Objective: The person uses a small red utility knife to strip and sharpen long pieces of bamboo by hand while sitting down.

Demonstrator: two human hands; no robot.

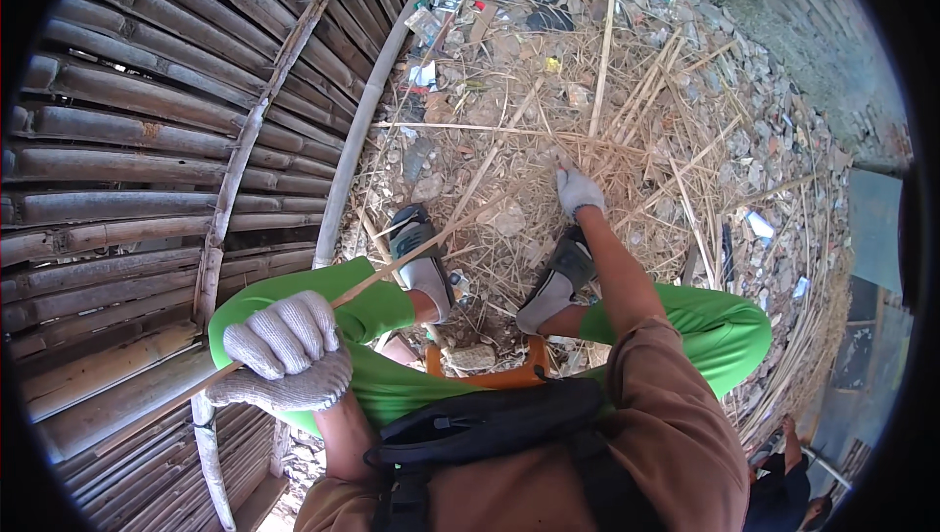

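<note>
My left hand (284,351), in a white knitted glove, is closed around a long, thin bamboo strip (416,250). The strip slants from the lower left, past my left knee, to a tip above the ground between my feet. My right hand (580,191), gloved the same way, reaches down just beyond my right foot to a heap of dry bamboo shavings (612,155). Its fingers are drawn together at the heap's near edge; what they pinch, if anything, is too small to make out. Longer loose strips (646,92) lie across the heap.
A bamboo slat wall (147,160) stands close on my left, with a pole (362,131) along its edge. I sit on a low orange stool (524,366). Rubble and litter (548,18) cover the ground ahead. Another person (780,483) is at the lower right.
</note>
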